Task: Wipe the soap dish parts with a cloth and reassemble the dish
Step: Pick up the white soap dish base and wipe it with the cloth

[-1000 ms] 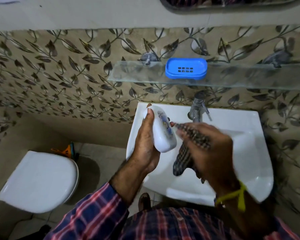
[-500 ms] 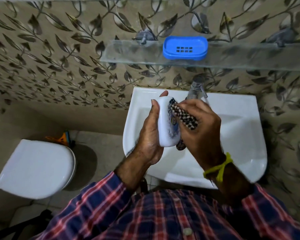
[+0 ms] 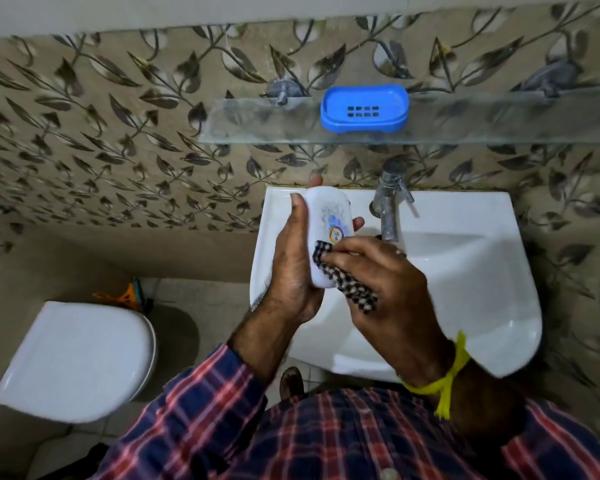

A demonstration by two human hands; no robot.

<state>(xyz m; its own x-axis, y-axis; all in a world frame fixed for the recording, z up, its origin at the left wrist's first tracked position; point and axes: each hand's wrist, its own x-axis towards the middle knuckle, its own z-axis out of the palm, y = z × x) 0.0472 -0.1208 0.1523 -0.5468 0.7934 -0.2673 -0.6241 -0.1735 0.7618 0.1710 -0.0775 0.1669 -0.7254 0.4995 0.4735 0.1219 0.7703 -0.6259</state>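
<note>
Over the white washbasin (image 3: 465,271), left of its steel tap (image 3: 388,206), both hands work on one piece: the left hand (image 3: 291,268) is wrapped around a white soap dish lid (image 3: 329,237) with a printed label, palm along its long edge, fingertips hooked over the far side. Lid stands on its side, label face turned toward the right hand, probably so the flat face is open for rubbing and any drips fall into the basin. The right hand (image 3: 381,282) is clenched on a checked black-and-white cloth (image 3: 347,282), fingers pressing a bunched corner onto the lower half of the lid; the rest of the cloth trails out under the palm. Grip on the lid looks firm, a brace against the rubbing pressure. Above the basin on the glass wall shelf (image 3: 257,123) sits the blue soap dish base (image 3: 364,107), slotted drain holes up, well apart from the hands, parked out of the way, likely until the lid is done. Whether it has been wiped can't be told. Judged step: wiping the lid's outer face, mid-task; reassembly not yet done since lid and base are separate. Left of the basin and lower, a closed white toilet (image 3: 77,358). Yellow thread (image 3: 444,375) tied on the right wrist.
</note>
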